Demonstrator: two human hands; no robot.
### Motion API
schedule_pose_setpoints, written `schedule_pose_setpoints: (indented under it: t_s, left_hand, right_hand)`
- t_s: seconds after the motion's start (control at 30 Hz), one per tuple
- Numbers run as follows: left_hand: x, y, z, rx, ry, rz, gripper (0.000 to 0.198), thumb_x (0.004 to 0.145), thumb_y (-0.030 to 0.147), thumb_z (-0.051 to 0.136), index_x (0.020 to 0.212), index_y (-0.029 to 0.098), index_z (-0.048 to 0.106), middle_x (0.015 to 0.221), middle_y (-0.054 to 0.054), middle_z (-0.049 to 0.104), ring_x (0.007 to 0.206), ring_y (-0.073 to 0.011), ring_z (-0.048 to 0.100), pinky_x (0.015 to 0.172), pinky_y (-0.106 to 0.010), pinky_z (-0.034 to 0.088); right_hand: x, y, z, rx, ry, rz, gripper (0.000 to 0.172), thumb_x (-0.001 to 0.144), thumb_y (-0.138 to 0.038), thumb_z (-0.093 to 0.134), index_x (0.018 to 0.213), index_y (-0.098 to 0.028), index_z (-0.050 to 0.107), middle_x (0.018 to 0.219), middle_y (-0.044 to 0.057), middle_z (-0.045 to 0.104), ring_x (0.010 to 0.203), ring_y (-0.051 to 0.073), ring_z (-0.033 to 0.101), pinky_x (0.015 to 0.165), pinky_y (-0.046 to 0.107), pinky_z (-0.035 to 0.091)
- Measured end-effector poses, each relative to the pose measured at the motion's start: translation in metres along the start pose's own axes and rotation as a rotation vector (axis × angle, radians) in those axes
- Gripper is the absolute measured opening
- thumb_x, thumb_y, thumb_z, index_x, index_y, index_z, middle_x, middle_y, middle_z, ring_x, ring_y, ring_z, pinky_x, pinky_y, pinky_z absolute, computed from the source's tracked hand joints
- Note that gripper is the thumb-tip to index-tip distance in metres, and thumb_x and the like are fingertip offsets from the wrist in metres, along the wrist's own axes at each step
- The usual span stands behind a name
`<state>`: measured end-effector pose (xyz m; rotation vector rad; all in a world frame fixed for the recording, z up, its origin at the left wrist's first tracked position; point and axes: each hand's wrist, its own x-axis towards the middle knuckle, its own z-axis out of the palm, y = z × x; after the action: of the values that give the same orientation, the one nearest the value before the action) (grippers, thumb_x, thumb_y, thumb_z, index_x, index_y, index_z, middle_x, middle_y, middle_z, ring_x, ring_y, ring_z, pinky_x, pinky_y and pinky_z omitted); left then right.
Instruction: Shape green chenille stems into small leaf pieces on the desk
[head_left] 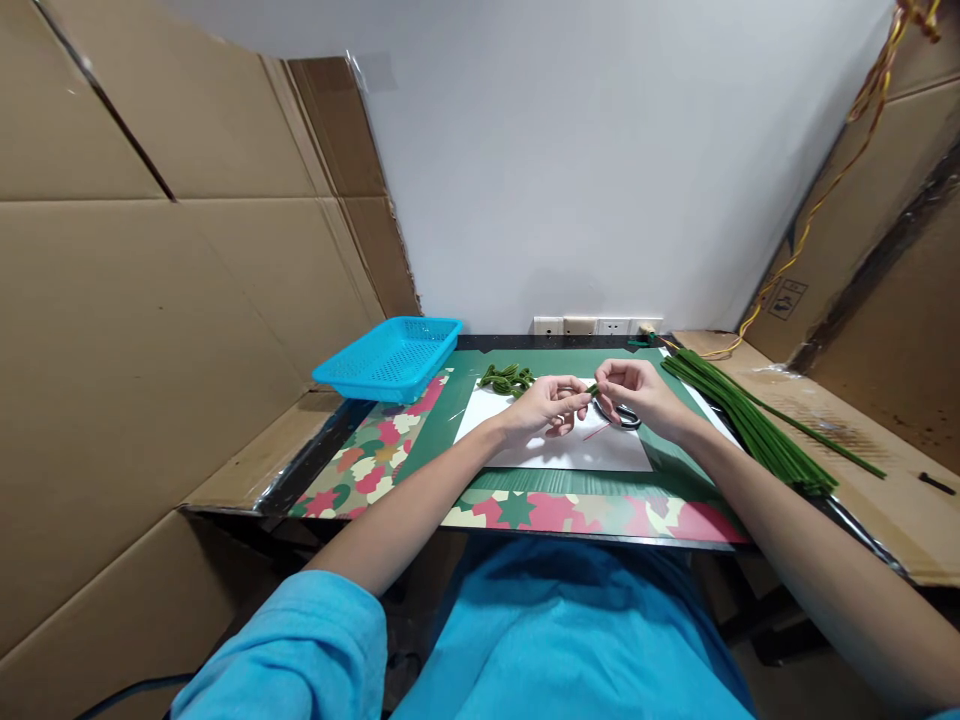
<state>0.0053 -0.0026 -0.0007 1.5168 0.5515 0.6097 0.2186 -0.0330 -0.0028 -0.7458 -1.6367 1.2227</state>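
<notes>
Over a white sheet of paper (525,450), my left hand (551,405) and my right hand (636,385) meet with their fingers pinched. Between the fingertips shows a short green bit of pipe cleaner (592,391), mostly hidden by the fingers. Both hands grip it. Black-handled scissors (628,420) lie on the paper just below my right hand, partly covered by it. A thin red line or strip (598,432) is on the sheet nearby. Beyond my left hand rests a small heap of twisted green pipe cleaners (507,379).
A bundle of straight green pipe cleaners (750,425) lies at the right edge of the green mat (431,440). At the back left stands a blue plastic basket (386,360). Cardboard walls (187,300) flank the table. Wall sockets (581,326) and a yellow cord (802,240) are behind.
</notes>
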Motion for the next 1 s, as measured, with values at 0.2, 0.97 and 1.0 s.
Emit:
schedule_pose_setpoints:
  t_s: [0.2,0.97,1.0]
  left_hand:
    - [0.0014,-0.0018,-0.0062,0.030,0.006,0.006,0.052,0.077,0.060,0.084,0.098,0.017,0.063,0.077,0.001,0.065,0.048,-0.0072,0.056,0.041,-0.019,0.037]
    - [0.0017,0.0046,-0.0074,0.173,-0.025,-0.010,0.058,0.075,0.065,0.083,0.093,0.018,0.056,0.077,-0.001,0.068,0.048,-0.0098,0.059,0.039,-0.020,0.037]
    - [0.0012,0.0047,-0.0071,0.173,-0.027,-0.008,0.058,0.075,0.065,0.083,0.094,0.017,0.056,0.077,-0.002,0.069,0.048,-0.0100,0.060,0.039,-0.019,0.037]
  right_hand:
    - [0.0018,0.0031,-0.0015,-0.011,-0.040,-0.001,0.044,0.086,-0.061,0.077,0.084,-0.022,0.057,0.061,-0.002,0.062,0.049,0.013,0.053,0.049,0.026,0.043]
    - [0.0056,0.0087,-0.0037,-0.160,-0.083,-0.061,0.041,0.097,-0.061,0.064,0.091,-0.024,0.048,0.065,-0.005,0.055,0.056,0.013,0.053,0.056,0.026,0.040]
    - [0.0058,0.0097,-0.0032,-0.175,-0.076,-0.066,0.041,0.097,-0.061,0.064,0.091,-0.024,0.048,0.065,-0.005,0.055,0.056,0.013,0.053,0.055,0.026,0.040]
